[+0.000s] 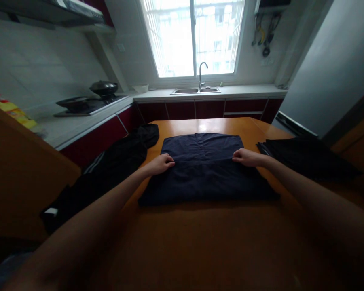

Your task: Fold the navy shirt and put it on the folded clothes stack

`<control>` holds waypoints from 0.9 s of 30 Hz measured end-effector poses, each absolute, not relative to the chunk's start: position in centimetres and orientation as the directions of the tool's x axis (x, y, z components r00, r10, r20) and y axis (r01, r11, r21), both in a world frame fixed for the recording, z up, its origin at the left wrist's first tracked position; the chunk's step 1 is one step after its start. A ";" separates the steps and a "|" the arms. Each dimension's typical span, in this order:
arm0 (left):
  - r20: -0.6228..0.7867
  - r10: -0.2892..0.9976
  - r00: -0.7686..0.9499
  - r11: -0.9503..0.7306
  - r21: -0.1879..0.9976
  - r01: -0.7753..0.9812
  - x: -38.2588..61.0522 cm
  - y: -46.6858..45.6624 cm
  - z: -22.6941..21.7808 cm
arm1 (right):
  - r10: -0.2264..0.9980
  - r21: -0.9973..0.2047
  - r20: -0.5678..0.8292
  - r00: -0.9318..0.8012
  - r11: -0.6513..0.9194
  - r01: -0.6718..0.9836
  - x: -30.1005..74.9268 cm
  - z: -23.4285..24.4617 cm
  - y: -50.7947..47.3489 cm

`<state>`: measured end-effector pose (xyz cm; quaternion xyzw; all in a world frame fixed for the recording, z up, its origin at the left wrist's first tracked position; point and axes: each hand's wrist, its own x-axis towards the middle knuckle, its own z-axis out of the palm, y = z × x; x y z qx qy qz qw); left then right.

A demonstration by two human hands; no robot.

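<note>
A dark navy garment (200,178) lies flat and folded on the wooden table (197,242), wider at its near edge, with a short seam down the middle of its far half. My left hand (161,163) is closed at the garment's left side, thumb and fingers pinched on the cloth. At the right side, my right hand (245,157) pinches the cloth at about the same height. Whether the garment is a shirt or trousers, I cannot tell.
Black clothing (118,157) with white stripes drapes over the table's left edge. A stack of dark folded cloth (306,155) sits at the right. Beyond are a sink (185,91) under the window, a stove with a lidded wok (103,87), and a yellow package (16,114).
</note>
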<state>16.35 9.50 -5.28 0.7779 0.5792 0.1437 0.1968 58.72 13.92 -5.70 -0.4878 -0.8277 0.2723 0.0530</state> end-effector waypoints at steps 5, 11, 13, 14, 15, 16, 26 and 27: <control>-0.004 0.964 0.265 -0.244 0.373 0.895 15.9 10.1 -6.6 | 0.841 -0.472 -0.193 -0.505 0.372 0.799 57.9 -5.7 14.3; -0.011 0.982 0.186 -0.182 0.147 0.972 16.7 9.2 -5.0 | 0.932 -0.287 -0.106 -0.346 0.305 0.908 57.1 -5.8 13.5; 0.103 0.969 0.222 -0.232 0.088 0.969 19.0 7.9 -4.4 | 0.968 -0.207 0.054 -0.246 0.252 0.945 56.2 -5.9 12.2; 0.156 0.944 0.292 -0.308 0.088 0.947 20.6 7.0 -4.3 | 0.965 -0.198 0.134 -0.228 0.251 0.948 55.4 -6.1 11.2; 0.192 0.903 0.384 -0.407 0.102 0.908 22.3 6.1 -4.5 | 0.951 -0.205 0.196 -0.239 0.278 0.938 54.5 -6.3 10.0; 0.209 0.860 0.465 -0.493 0.111 0.863 24.2 5.1 -4.9 | 0.931 -0.221 0.237 -0.279 0.331 0.917 53.5 -6.6 8.7; 0.125 0.801 0.585 -0.596 0.086 0.798 30.4 1.7 -9.9 | 0.860 -0.281 0.140 -0.491 0.510 0.813 48.0 -10.1 2.0; 0.121 0.817 0.563 -0.575 0.098 0.812 30.1 1.6 -9.8 | 0.866 -0.281 0.129 -0.483 0.499 0.820 48.5 -10.1 2.2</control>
